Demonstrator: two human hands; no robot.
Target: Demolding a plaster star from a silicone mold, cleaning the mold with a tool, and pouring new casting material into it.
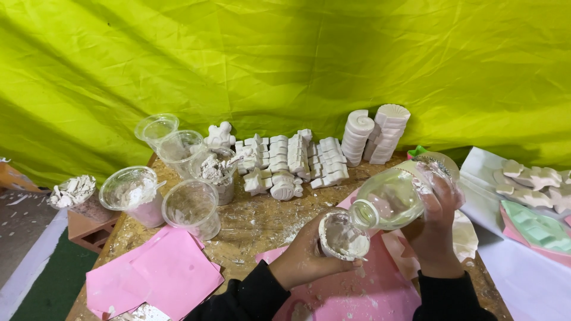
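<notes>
While tipped mouth-down | clear plastic bottle [395, 199] gripped by right hand [437, 229] | left hand [303, 255] fingers clasp white-crusted cup [341, 238]

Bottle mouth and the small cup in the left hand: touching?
Cannot tell. In the head view the tilted bottle's mouth sits right at the cup's rim and overlaps it, so no gap and no clear contact shows. The left hand holds the cup.

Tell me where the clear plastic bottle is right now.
In the head view, the clear plastic bottle is right of centre, tipped in the right hand, mouth over the small cup in the left hand.
</notes>
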